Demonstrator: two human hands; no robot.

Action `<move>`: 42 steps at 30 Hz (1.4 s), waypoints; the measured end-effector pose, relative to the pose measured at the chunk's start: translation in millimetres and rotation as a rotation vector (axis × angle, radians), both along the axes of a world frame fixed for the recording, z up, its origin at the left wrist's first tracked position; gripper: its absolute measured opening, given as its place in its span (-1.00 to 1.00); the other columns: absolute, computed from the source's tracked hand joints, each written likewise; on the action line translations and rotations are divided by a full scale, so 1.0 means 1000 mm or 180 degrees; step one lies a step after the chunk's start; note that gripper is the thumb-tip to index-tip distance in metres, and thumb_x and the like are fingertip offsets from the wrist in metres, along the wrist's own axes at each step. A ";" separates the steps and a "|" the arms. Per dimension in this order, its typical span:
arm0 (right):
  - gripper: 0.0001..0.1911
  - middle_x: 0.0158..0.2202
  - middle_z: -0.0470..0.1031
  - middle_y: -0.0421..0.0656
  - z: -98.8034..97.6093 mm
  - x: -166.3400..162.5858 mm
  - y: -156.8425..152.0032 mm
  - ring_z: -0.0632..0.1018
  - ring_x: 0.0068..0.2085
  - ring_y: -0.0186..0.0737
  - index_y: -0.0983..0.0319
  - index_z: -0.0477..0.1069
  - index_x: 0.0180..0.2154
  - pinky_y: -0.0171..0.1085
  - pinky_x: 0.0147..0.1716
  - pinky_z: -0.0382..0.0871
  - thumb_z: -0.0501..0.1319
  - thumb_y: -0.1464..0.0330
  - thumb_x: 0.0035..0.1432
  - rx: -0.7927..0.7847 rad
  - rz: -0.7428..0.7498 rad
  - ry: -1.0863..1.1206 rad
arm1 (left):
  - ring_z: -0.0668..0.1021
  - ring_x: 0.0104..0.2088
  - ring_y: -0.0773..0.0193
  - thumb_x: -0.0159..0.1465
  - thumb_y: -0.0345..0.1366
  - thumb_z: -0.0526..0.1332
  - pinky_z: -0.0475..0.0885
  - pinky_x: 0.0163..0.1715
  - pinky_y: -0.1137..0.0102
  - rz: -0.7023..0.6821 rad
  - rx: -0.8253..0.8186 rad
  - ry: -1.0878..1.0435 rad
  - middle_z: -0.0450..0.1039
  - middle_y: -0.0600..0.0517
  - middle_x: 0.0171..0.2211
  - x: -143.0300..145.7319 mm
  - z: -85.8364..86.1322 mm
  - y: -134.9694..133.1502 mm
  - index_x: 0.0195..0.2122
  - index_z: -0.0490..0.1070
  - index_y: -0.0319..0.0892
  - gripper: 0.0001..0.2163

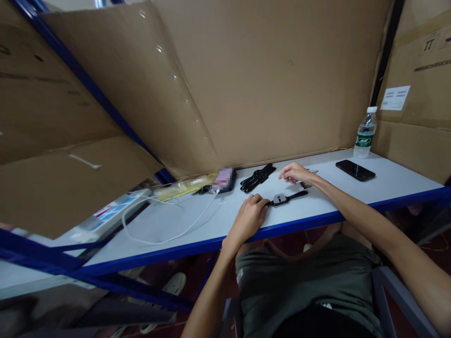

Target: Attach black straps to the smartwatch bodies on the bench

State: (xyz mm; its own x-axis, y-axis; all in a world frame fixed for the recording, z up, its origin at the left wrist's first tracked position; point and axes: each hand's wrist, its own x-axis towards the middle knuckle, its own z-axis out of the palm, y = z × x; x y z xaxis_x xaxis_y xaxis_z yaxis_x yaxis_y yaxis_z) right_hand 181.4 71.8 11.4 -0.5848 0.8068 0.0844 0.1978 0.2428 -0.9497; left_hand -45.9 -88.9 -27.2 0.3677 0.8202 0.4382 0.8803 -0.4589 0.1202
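A black smartwatch with its strap [286,198] lies flat on the white table [387,185] near the front edge. My left hand [249,217] rests on the table with curled fingers pinching the strap's left end. My right hand [295,173] hovers just behind the watch, fingers bent and pinched together; what they hold is too small to make out. A pile of black watch straps [257,177] lies a little to the left of my right hand.
A black phone [355,170] and a water bottle [365,133] sit at the right. A dark device [224,180] with a white cable [169,234] lies at the left beside yellow packets [183,188]. Cardboard sheets [264,80] wall the back and sides.
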 end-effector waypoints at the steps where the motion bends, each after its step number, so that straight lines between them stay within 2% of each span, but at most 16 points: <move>1: -0.84 -0.57 0.44 -0.21 0.001 0.000 -0.001 0.33 -0.59 -0.43 0.31 0.57 -0.38 -0.37 -0.62 0.19 0.27 0.41 -0.07 -0.0013 -0.0004 -0.0007 | 0.53 -0.08 0.06 0.44 -0.40 0.10 0.49 0.03 0.14 -0.0001 0.0002 -0.0008 0.50 -0.13 -0.12 0.000 0.000 0.000 0.05 0.55 -0.18 -0.73; 8: -0.87 -0.57 0.44 -0.21 0.005 0.000 -0.005 0.32 -0.59 -0.42 0.33 0.58 -0.38 -0.34 -0.61 0.16 0.29 0.43 -0.05 -0.0108 -0.0068 0.0037 | 0.54 -0.06 0.05 0.44 -0.40 0.11 0.48 0.04 0.16 0.0046 -0.0013 0.0050 0.50 -0.12 -0.10 0.001 0.001 -0.001 0.05 0.55 -0.16 -0.74; 12: -0.78 -0.56 0.42 -0.21 0.017 0.003 -0.026 0.28 -0.58 -0.42 0.35 0.62 -0.26 -0.34 -0.61 0.11 0.27 0.43 0.04 -0.0441 -0.0151 0.0400 | 0.54 -0.07 0.03 0.43 -0.38 0.13 0.48 0.04 0.13 0.0106 -0.0010 0.0086 0.50 -0.14 -0.10 0.002 0.002 0.001 0.05 0.54 -0.18 -0.75; 15: -0.66 -0.59 0.34 -0.25 0.025 0.012 -0.069 0.19 -0.59 -0.41 0.36 0.61 -0.08 -0.33 -0.61 0.04 0.23 0.41 0.13 -0.0884 -0.0039 0.1016 | 0.54 -0.07 0.01 0.41 -0.34 0.18 0.47 0.03 0.10 0.0203 0.0220 -0.0046 0.50 -0.13 -0.10 0.008 0.007 -0.004 0.01 0.54 -0.15 -0.79; 18: -0.56 -0.66 0.21 -0.33 0.027 0.023 -0.132 0.05 -0.62 -0.41 0.34 0.57 0.05 -0.33 -0.64 -0.06 0.22 0.38 0.15 -0.1207 0.0076 0.1559 | 0.55 -0.09 0.06 0.44 -0.32 0.15 0.48 -0.04 0.17 0.0318 0.0798 -0.0691 0.51 -0.09 -0.16 0.023 0.017 -0.024 -0.13 0.50 -0.12 -0.87; 22: -0.43 -0.72 0.17 -0.35 0.018 0.031 -0.212 0.03 -0.66 -0.36 0.23 0.50 0.22 -0.29 -0.66 -0.10 0.23 0.28 0.18 -0.1537 0.0320 0.1472 | 0.53 -0.29 0.23 0.42 -0.38 0.19 0.47 -0.23 0.34 -0.0316 0.1564 -0.1415 0.48 0.03 -0.33 0.051 0.036 -0.069 -0.24 0.39 -0.12 -0.93; 25: -0.32 -0.75 0.18 -0.35 0.006 0.030 -0.244 0.09 -0.69 -0.33 0.17 0.40 0.33 -0.28 -0.66 -0.10 0.24 0.21 0.18 -0.1565 0.0374 0.1448 | 0.51 -0.34 0.26 0.36 -0.48 0.22 0.46 -0.31 0.36 -0.0586 0.1917 -0.1629 0.44 0.05 -0.37 0.064 0.048 -0.096 -0.22 0.37 -0.13 -0.90; 31: -0.17 -0.74 0.32 -0.31 -0.010 0.027 -0.262 0.14 -0.72 -0.34 0.12 0.21 0.44 -0.31 -0.67 -0.10 0.26 0.14 0.17 -0.1601 0.0462 0.1443 | 0.50 -0.37 0.26 0.31 -0.50 0.26 0.47 -0.35 0.36 -0.0584 0.2054 -0.1496 0.45 0.04 -0.37 0.069 0.053 -0.112 -0.18 0.35 -0.13 -0.85; 35: -0.09 -0.74 0.34 -0.31 -0.011 0.027 -0.270 0.15 -0.73 -0.32 0.08 0.08 0.48 -0.32 -0.70 -0.10 0.28 0.11 0.17 -0.1589 0.0424 0.1378 | 0.51 -0.37 0.27 0.32 -0.48 0.25 0.46 -0.37 0.37 -0.0566 0.2004 -0.1483 0.45 0.04 -0.39 0.068 0.051 -0.111 -0.20 0.36 -0.13 -0.87; 42: -0.05 -0.71 0.40 -0.30 -0.012 0.028 -0.276 0.14 -0.74 -0.34 0.07 -0.01 0.50 -0.34 -0.73 -0.07 0.29 0.10 0.19 -0.1546 0.0449 0.1338 | 0.50 -0.38 0.27 0.32 -0.49 0.25 0.46 -0.38 0.38 -0.0594 0.2006 -0.1508 0.44 0.05 -0.40 0.069 0.052 -0.112 -0.22 0.36 -0.14 -0.88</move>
